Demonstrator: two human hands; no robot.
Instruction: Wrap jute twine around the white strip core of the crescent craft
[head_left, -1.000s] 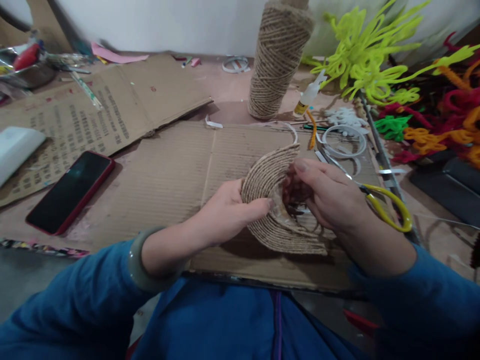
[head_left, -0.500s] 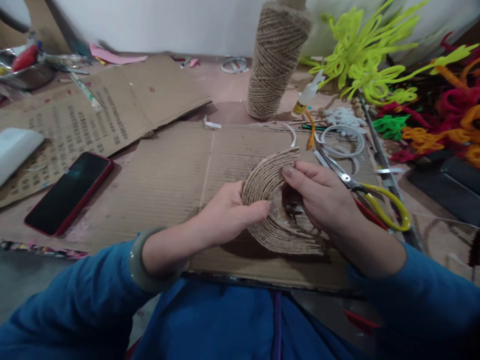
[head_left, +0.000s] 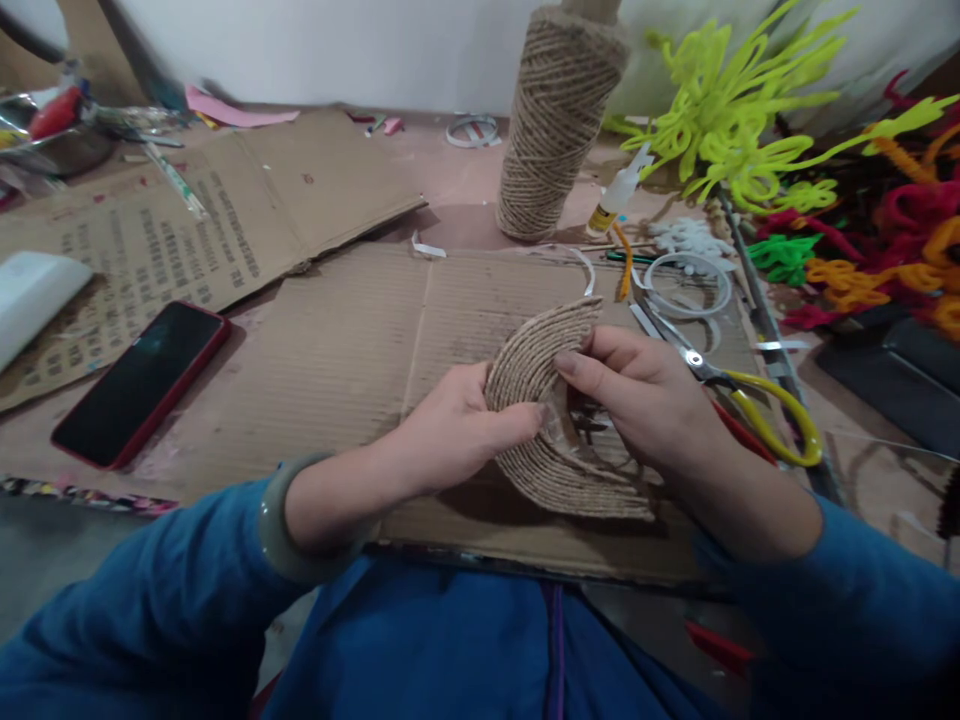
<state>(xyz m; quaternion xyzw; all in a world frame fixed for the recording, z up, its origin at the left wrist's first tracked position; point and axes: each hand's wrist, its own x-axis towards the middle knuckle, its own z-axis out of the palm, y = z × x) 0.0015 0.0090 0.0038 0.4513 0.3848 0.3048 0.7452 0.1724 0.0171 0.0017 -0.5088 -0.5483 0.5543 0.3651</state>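
Observation:
A curved, C-shaped piece covered in rows of jute twine (head_left: 525,350) is held over the cardboard sheet (head_left: 337,360). My left hand (head_left: 472,425) grips its outer left side, with the thumb laid across the rows to the inner edge. My right hand (head_left: 630,385) is closed at the inner edge of the upper arm, thumb pressed on the twine. Some clear film and dark patches show inside the curve. The right hand's other fingers are partly hidden. Scissors with yellow handles (head_left: 780,415) lie just beyond the right hand.
A tall spool of jute twine (head_left: 559,125) stands at the back beside a small glue bottle (head_left: 619,190). White tape rings (head_left: 688,285) lie at right. Yellow pipe-cleaner flowers (head_left: 727,130) spread at the far right. A phone (head_left: 141,385) rests at left near printed cardboard (head_left: 262,200).
The right thumb has slid slightly left and down along the inner edge of the twine piece. The piece's lower end has tipped a little lower. My left hand keeps its hold.

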